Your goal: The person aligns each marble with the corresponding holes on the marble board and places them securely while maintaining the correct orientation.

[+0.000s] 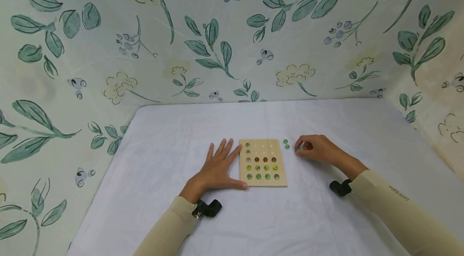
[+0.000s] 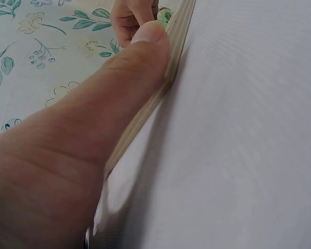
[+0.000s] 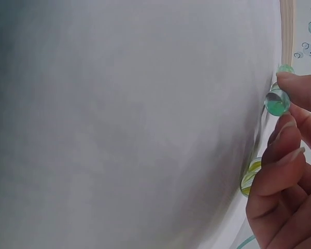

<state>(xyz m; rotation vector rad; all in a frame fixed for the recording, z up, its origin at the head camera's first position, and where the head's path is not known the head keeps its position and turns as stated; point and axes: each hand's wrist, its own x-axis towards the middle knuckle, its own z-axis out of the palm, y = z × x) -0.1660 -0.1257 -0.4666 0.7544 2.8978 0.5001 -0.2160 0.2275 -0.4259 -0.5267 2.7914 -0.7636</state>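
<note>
A pale wooden board [image 1: 262,183] with rows of small hollows lies flat on the cloth, partly filled with glass marbles. Green marbles [image 1: 267,176] line its nearest row, yellow-green ones [image 1: 266,168] the row behind. Reddish-brown marbles [image 1: 265,160] come after that, and clear ones [image 1: 248,152] run up the left column. My left hand [image 1: 216,171] is spread, its index fingertip and thumb [image 2: 140,57] at the board's left side and near corner. To the board's right, my right hand [image 1: 319,150] pinches a green marble [image 3: 277,102] between thumb and fingertips.
Two loose green marbles [image 1: 286,144] lie between the board and my right hand. Yellow-striped marbles [image 3: 250,179] show behind the right fingers in the right wrist view. White cloth [image 1: 181,127] covers the table, with a leaf-patterned curtain [image 1: 232,46] behind it.
</note>
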